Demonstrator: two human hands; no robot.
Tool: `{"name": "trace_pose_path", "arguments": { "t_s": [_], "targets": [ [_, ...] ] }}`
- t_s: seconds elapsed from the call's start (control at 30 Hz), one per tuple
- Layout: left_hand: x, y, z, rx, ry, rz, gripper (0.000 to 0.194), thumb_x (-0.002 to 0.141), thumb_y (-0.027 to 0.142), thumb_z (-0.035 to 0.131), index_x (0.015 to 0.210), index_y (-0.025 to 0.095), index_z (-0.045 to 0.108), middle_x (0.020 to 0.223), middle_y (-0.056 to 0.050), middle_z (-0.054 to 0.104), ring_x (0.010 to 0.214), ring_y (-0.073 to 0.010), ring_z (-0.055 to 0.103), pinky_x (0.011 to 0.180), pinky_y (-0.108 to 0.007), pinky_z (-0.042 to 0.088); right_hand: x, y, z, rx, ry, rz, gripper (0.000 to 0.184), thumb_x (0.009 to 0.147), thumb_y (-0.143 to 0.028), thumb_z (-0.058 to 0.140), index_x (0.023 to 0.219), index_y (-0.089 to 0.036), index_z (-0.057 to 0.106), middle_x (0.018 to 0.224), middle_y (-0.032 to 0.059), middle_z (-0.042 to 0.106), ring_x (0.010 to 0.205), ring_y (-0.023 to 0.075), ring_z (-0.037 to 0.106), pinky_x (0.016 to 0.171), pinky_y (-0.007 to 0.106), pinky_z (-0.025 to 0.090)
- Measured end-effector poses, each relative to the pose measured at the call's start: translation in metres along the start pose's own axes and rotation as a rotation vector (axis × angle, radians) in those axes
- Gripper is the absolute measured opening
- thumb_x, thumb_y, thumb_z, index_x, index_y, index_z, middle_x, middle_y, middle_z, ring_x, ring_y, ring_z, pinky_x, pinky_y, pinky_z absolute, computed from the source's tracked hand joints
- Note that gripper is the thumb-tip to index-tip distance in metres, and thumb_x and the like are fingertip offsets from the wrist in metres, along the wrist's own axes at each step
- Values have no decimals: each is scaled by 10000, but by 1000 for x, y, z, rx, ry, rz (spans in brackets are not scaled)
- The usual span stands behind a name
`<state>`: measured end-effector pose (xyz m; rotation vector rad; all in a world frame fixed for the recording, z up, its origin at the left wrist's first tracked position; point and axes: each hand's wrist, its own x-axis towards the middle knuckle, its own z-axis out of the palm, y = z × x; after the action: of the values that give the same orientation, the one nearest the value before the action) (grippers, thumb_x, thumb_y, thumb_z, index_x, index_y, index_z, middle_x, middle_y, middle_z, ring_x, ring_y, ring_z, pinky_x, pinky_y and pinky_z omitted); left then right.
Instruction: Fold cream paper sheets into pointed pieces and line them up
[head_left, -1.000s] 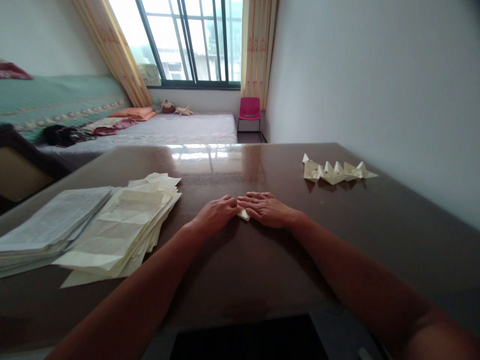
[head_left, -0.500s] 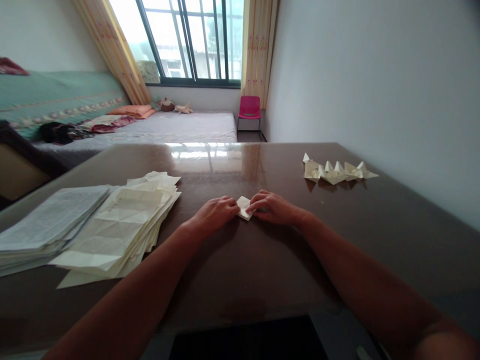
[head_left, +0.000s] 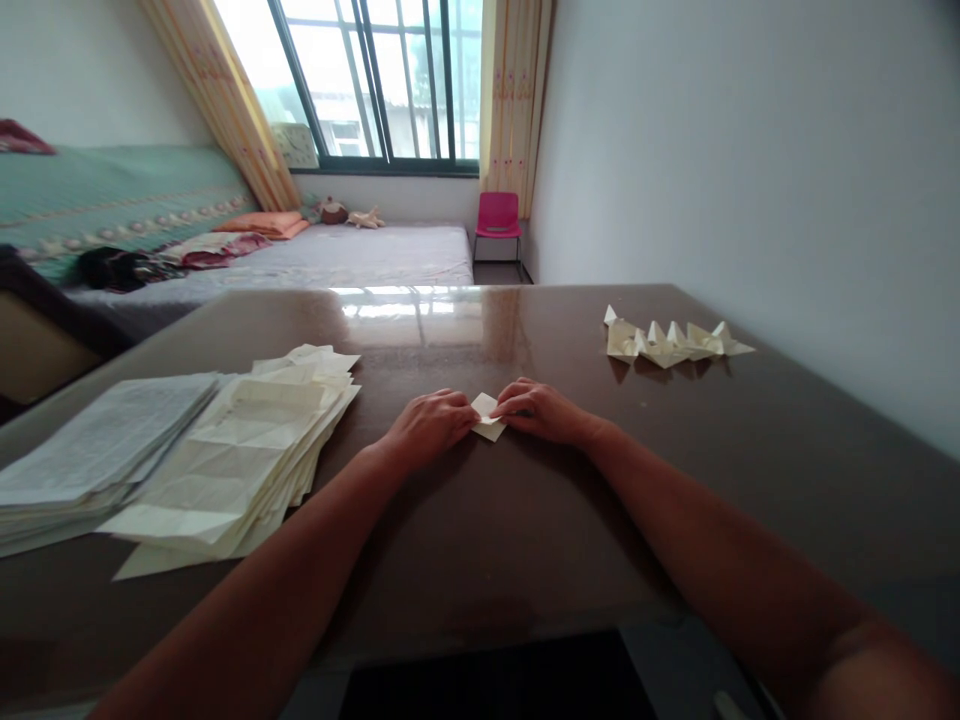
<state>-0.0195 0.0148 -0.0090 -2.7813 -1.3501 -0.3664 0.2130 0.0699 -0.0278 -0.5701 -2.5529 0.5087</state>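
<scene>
A small folded piece of cream paper (head_left: 486,415) lies on the dark brown table (head_left: 480,540) in the middle of the view. My left hand (head_left: 429,427) has its fingers curled and pinches the paper's left side. From the right, my right hand (head_left: 541,411) grips the same paper with bent fingers. Both hands rest on the table top. Most of the paper is hidden under the fingers.
A thick stack of cream sheets (head_left: 232,455) and a stack of printed pages (head_left: 90,455) lie at the left. Several folded paper pieces (head_left: 671,342) sit in a row at the back right by the wall. A bed (head_left: 330,255) and a pink chair (head_left: 498,215) stand beyond.
My right hand went from lying flat over the paper to a curled pinch, and more of the folded paper shows between the two hands.
</scene>
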Motion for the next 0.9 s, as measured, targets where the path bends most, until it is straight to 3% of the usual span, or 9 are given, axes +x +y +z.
{"name": "trace_pose_path", "arguments": {
  "t_s": [0.23, 0.5, 0.7, 0.9],
  "targets": [
    [3, -13, 7, -384, -17, -245, 257, 847, 377, 516, 885, 223, 719, 908, -11, 681, 799, -141, 609, 741, -230, 429, 5, 5, 2, 116, 6, 158, 254, 894, -329, 515, 880, -174, 716, 877, 52, 668, 833, 150, 587, 779, 258, 445],
    [10, 1, 13, -250, -2, -494, 255, 885, 401, 427, 1013, 265, 600, 909, -2, 698, 825, -181, 624, 686, -266, 417, 20, -5, 18, -82, 90, 495, 172, 864, -305, 531, 950, -185, 620, 852, 35, 683, 767, 145, 598, 681, 238, 400],
    [12, 7, 14, -128, 2, -472, 228, 909, 369, 404, 1060, 266, 541, 965, -22, 676, 878, -197, 622, 729, -297, 435, 22, -12, 20, -167, 83, 537, 166, 858, -349, 536, 934, -208, 579, 773, 15, 662, 687, 135, 584, 594, 232, 363],
    [10, 10, 15, -35, 37, -444, 249, 907, 365, 440, 1117, 266, 531, 1025, -31, 613, 857, -178, 614, 691, -278, 452, 22, -16, 22, -276, 93, 524, 175, 866, -358, 525, 921, -202, 584, 813, 29, 641, 748, 145, 578, 639, 240, 371]
  ]
}}
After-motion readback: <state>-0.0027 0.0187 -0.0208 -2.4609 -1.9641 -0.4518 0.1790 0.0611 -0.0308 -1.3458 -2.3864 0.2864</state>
